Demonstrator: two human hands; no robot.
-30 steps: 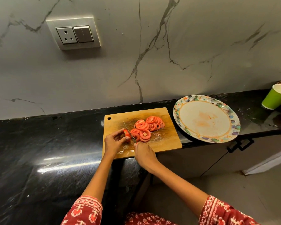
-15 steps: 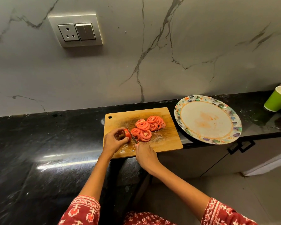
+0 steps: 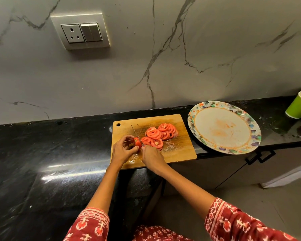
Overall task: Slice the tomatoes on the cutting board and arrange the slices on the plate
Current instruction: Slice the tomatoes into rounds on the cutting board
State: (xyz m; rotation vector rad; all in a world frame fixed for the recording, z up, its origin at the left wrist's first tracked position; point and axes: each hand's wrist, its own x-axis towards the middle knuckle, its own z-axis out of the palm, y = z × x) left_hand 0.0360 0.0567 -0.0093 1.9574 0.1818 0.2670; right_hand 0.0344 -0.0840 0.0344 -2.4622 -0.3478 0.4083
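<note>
Black counter [image 3: 42, 153]: one plate [image 3: 250, 136], one board [image 3: 184, 153]

No readable text, labels, brands or numbers anywhere.
</note>
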